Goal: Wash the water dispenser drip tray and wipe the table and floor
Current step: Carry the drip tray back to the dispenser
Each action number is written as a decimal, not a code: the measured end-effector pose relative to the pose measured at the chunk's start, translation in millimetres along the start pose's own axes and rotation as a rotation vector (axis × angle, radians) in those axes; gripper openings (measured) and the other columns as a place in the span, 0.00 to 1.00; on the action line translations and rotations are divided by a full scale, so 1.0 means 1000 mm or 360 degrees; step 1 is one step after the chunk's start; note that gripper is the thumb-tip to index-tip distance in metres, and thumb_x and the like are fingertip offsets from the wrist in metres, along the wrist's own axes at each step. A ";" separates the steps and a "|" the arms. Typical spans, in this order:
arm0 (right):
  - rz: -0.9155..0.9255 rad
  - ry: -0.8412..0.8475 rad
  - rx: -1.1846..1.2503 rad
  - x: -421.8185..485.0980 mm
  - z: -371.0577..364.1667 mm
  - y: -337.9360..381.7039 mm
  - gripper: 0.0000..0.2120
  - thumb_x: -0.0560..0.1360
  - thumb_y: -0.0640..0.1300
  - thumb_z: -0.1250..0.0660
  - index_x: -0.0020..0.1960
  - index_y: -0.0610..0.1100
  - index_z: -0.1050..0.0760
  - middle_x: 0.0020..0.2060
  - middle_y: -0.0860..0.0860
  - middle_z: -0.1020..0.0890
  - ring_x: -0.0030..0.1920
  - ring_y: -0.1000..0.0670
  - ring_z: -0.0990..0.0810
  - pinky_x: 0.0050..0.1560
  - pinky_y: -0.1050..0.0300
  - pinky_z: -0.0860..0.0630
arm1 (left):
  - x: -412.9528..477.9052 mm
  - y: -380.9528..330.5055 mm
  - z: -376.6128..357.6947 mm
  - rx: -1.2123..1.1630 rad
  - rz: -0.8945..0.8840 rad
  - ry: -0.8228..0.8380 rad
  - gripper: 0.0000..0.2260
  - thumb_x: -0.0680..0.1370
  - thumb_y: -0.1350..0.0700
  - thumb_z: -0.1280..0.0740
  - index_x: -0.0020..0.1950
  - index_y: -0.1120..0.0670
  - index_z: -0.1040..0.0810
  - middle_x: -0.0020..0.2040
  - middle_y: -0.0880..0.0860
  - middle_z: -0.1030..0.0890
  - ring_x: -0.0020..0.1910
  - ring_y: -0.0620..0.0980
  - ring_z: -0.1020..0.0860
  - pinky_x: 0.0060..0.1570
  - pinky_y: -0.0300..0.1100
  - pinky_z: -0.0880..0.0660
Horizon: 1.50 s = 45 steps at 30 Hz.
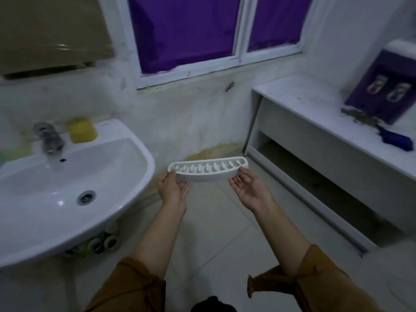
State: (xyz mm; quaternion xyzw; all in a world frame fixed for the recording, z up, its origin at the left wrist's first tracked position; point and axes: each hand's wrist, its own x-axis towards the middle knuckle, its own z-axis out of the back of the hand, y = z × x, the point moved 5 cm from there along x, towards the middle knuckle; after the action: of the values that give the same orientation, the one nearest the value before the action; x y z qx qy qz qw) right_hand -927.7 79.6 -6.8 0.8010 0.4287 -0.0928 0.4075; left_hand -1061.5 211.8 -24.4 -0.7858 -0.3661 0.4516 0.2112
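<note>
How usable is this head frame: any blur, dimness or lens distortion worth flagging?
Head view: dim, bluish indoor light; wide-angle bending curves the window frame and table edge; the faucet and water dispenser are smeared by motion blur; the drip tray, left hand and right hand stay fairly sharp.

No text, label, brand or number can be read anywhere in the view. The purple front of the water dispenser [380, 86] carries two small markings by its taps, one reddish and one bluish, but they are too blurred to make out. A faint mark on the back rim of the sink [105, 124] is likewise illegible.
</note>
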 end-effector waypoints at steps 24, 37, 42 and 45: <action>0.0618 -0.0468 0.0528 0.032 0.164 0.236 0.11 0.76 0.36 0.37 0.59 0.38 0.27 0.48 0.44 0.22 0.48 0.49 0.22 0.59 0.54 0.28 | 0.002 0.188 -0.297 0.0486 0.0363 0.0665 0.15 0.81 0.60 0.42 0.69 0.59 0.34 0.63 0.64 0.25 0.55 0.59 0.22 0.50 0.53 0.25; 0.0703 -0.0450 0.0567 0.143 0.177 0.364 0.09 0.77 0.32 0.39 0.54 0.41 0.29 0.48 0.43 0.21 0.48 0.48 0.21 0.57 0.52 0.23 | 0.075 0.256 -0.462 0.0565 0.0458 0.0826 0.16 0.82 0.63 0.46 0.71 0.60 0.35 0.55 0.61 0.25 0.55 0.59 0.24 0.59 0.56 0.30; 0.0683 -0.0435 0.0587 0.187 0.213 0.429 0.13 0.76 0.31 0.39 0.60 0.40 0.30 0.48 0.42 0.21 0.48 0.46 0.20 0.54 0.51 0.23 | 0.094 0.310 -0.527 0.0565 0.0527 0.0748 0.17 0.82 0.63 0.45 0.71 0.58 0.35 0.63 0.63 0.26 0.60 0.60 0.25 0.61 0.55 0.30; 0.0658 -0.0481 0.0527 0.218 0.238 0.476 0.08 0.76 0.31 0.39 0.52 0.41 0.29 0.47 0.43 0.21 0.47 0.46 0.21 0.55 0.50 0.24 | 0.103 0.345 -0.576 0.0497 0.0547 0.0701 0.17 0.82 0.63 0.44 0.71 0.58 0.35 0.62 0.63 0.25 0.54 0.57 0.25 0.57 0.52 0.28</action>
State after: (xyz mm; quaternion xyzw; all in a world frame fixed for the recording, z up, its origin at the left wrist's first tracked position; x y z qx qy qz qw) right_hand -382.7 -104.2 3.1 0.9039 0.1703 -0.1946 0.3407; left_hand -398.2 68.2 -20.3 -0.8731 -0.0998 0.3503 0.3241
